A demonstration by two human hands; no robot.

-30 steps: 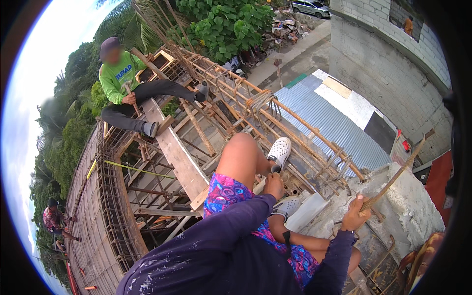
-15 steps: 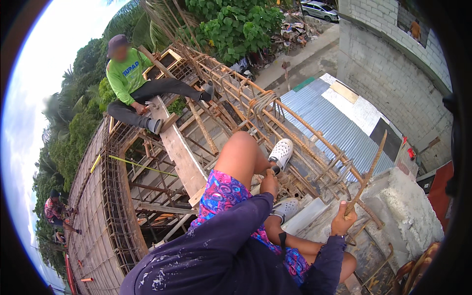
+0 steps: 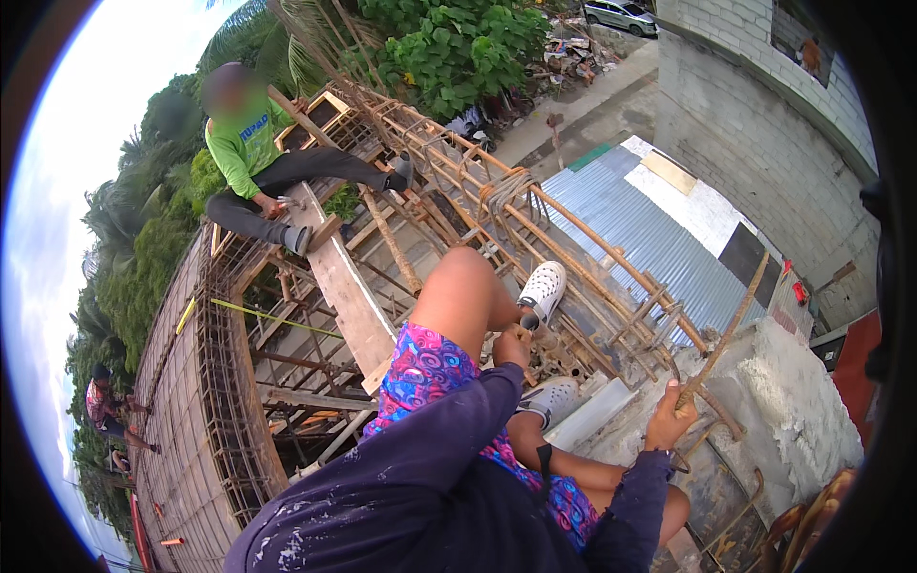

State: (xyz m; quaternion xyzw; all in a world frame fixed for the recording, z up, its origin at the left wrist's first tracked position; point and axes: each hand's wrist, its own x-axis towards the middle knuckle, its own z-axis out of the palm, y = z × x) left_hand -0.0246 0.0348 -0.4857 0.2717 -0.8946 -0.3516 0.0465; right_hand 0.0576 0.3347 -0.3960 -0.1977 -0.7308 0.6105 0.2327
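Note:
My right hand [image 3: 671, 417] is closed around the lower end of a rusty rebar rod [image 3: 729, 334], which slants up and away to the right over the concrete. My left hand [image 3: 513, 347] is closed beside my bent knee, near a white perforated clog [image 3: 544, 290] on my foot. A dark, rounded handle end [image 3: 529, 322] pokes out of that fist; the rest of it is hidden. Just beyond my feet runs a long cage of rusty rebar [image 3: 564, 239] with tied stirrups. A coil of tie wire [image 3: 506, 194] hangs over it.
A co-worker in a green shirt [image 3: 250, 138] sits astride a plank [image 3: 349, 286], a hammer-like tool in one hand. Open framing [image 3: 296, 353] drops away below the plank. A rebar-covered deck [image 3: 172, 420] curves along the left, with another person [image 3: 107, 406]. Rough concrete [image 3: 783, 382] stands at right.
My left hand has drawn back slightly left with the dark handle end. The far tip of the rebar rod has swung a little to the right. The co-worker has barely moved.

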